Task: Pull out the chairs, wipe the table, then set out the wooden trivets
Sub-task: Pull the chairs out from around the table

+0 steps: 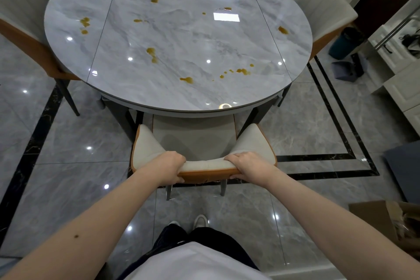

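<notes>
Both hands, left hand [171,167] and right hand [246,165], grip with curled fingers the chair [205,153] backrest at the stained tabletop's [181,36] six o'clock (seat partly tucked under).

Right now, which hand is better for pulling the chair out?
Probably neither: both. The left hand and right hand each grip the top of the chair back, evenly either side of its middle, so pulling together should keep it straight.
</notes>
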Action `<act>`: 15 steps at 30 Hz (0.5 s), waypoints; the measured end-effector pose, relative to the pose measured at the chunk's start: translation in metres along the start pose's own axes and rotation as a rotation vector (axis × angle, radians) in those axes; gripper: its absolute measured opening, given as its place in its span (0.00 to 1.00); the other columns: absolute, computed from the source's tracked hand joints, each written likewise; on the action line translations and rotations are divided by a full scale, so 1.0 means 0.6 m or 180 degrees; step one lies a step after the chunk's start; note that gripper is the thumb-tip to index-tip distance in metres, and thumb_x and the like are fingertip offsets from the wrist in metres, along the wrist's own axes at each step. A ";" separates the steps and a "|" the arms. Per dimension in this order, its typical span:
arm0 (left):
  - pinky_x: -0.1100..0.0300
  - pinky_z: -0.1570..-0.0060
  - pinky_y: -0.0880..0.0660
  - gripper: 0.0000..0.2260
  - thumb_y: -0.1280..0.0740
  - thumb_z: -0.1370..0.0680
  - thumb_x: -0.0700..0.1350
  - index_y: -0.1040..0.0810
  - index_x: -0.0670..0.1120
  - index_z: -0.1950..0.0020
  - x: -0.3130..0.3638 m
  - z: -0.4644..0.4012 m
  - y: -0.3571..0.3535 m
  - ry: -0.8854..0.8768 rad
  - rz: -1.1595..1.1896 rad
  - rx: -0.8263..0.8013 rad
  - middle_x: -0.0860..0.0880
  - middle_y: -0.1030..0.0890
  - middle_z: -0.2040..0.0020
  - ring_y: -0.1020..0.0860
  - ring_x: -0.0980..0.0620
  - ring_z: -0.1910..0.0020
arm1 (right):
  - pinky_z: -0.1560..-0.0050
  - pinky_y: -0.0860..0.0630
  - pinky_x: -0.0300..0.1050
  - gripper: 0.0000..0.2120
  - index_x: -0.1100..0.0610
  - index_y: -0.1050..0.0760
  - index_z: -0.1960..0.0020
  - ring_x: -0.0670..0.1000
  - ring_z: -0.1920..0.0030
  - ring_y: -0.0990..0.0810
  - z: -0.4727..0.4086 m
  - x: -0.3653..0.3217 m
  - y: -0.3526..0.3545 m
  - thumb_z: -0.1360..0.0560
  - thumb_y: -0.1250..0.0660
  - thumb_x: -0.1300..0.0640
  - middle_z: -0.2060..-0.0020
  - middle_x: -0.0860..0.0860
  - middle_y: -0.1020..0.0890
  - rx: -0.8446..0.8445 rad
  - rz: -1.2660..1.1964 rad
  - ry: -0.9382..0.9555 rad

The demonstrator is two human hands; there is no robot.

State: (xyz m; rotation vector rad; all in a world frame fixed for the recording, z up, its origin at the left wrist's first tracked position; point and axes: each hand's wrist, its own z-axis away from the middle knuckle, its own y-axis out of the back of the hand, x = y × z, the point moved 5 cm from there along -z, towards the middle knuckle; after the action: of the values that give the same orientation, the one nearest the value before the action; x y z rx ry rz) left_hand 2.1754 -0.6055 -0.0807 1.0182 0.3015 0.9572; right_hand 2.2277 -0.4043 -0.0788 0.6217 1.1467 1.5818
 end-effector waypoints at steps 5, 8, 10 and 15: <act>0.57 0.49 0.24 0.19 0.28 0.29 0.54 0.24 0.48 0.42 0.001 -0.002 0.000 0.0037 0.0018 -0.0007 0.50 0.20 0.48 0.23 0.50 0.49 | 0.40 0.27 0.49 0.24 0.52 0.33 0.33 0.51 0.40 0.24 0.002 -0.002 0.002 0.25 0.33 0.46 0.39 0.50 0.22 -0.0004 0.0031 0.0018; 0.57 0.49 0.24 0.20 0.28 0.29 0.54 0.25 0.47 0.41 0.003 -0.002 0.001 0.0035 0.0016 -0.0106 0.49 0.21 0.47 0.23 0.50 0.49 | 0.41 0.26 0.50 0.25 0.51 0.33 0.34 0.52 0.40 0.23 0.002 -0.001 0.001 0.26 0.32 0.44 0.39 0.50 0.23 -0.0039 0.0067 -0.0003; 0.58 0.50 0.26 0.22 0.28 0.29 0.55 0.26 0.47 0.40 0.008 -0.004 0.005 0.0012 -0.0055 -0.0236 0.49 0.22 0.45 0.23 0.49 0.48 | 0.42 0.25 0.50 0.26 0.51 0.34 0.33 0.52 0.41 0.23 0.003 -0.001 0.002 0.27 0.32 0.43 0.40 0.50 0.23 -0.0074 0.0076 -0.0010; 0.55 0.42 0.27 0.29 0.28 0.30 0.58 0.28 0.46 0.34 0.028 -0.020 0.028 -0.0223 0.0171 -0.0482 0.49 0.25 0.39 0.26 0.49 0.41 | 0.41 0.26 0.50 0.28 0.51 0.35 0.31 0.52 0.40 0.24 0.017 0.002 0.021 0.26 0.34 0.40 0.38 0.50 0.23 -0.0214 -0.0029 0.0011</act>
State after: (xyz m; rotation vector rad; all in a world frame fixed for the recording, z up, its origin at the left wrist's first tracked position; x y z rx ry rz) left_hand 2.1691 -0.5821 -0.0697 0.9225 0.1419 0.9755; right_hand 2.2302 -0.3994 -0.0633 0.5687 1.0929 1.6075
